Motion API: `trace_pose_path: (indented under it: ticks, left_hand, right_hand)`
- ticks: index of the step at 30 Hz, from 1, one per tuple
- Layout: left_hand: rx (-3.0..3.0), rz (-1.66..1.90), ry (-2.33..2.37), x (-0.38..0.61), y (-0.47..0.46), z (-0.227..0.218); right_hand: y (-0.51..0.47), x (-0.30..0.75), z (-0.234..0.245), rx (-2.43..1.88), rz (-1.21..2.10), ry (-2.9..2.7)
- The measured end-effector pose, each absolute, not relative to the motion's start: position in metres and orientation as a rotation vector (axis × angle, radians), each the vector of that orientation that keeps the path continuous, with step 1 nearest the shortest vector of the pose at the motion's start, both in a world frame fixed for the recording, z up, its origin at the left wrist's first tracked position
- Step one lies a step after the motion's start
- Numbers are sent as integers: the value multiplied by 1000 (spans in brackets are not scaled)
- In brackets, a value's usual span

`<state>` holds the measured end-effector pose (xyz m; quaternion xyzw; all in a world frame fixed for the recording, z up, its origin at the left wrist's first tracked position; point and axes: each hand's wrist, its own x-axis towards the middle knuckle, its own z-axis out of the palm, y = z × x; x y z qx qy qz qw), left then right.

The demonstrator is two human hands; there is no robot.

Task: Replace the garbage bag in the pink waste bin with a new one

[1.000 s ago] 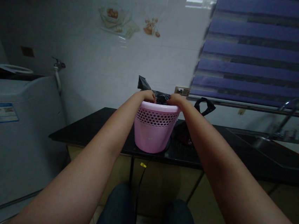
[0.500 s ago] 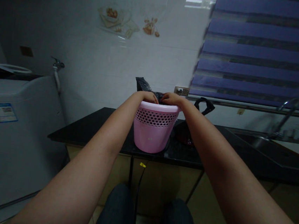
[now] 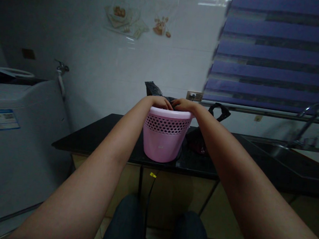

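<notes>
A pink plastic bin (image 3: 163, 138) with a perforated upper band stands on a black countertop (image 3: 95, 139). A black plastic bag (image 3: 152, 89) sticks up out of its mouth. My left hand (image 3: 161, 102) and my right hand (image 3: 182, 105) rest side by side over the bin's rim, almost touching. Both hands have their fingers curled down onto the black bag inside the bin. How much of the bag lies in the bin is hidden by my hands.
Another black bag (image 3: 219, 112) with a looped handle lies on the counter right of the bin. A sink (image 3: 280, 152) with a tap (image 3: 306, 118) is at the right. A white appliance (image 3: 10, 146) stands at the left. A striped blind (image 3: 278, 55) covers the window.
My hands have closed in toward each other over the bin's mouth, pressing the black bag lower. The bin has stayed in place.
</notes>
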<state>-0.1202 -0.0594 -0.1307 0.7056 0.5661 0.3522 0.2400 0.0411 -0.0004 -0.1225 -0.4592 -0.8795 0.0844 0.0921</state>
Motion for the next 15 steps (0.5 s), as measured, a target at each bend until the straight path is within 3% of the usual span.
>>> trace_pose_path:
  ticks: [5,15]
  left_hand:
    - [1954,753,1508,-121,-45,-118]
    - [2087,769,1414,-119,-28,-120]
  right_hand:
    - [-9,42,-121,-1456,210,-2532]
    - [-6,43,-121,-1375,54,-2425]
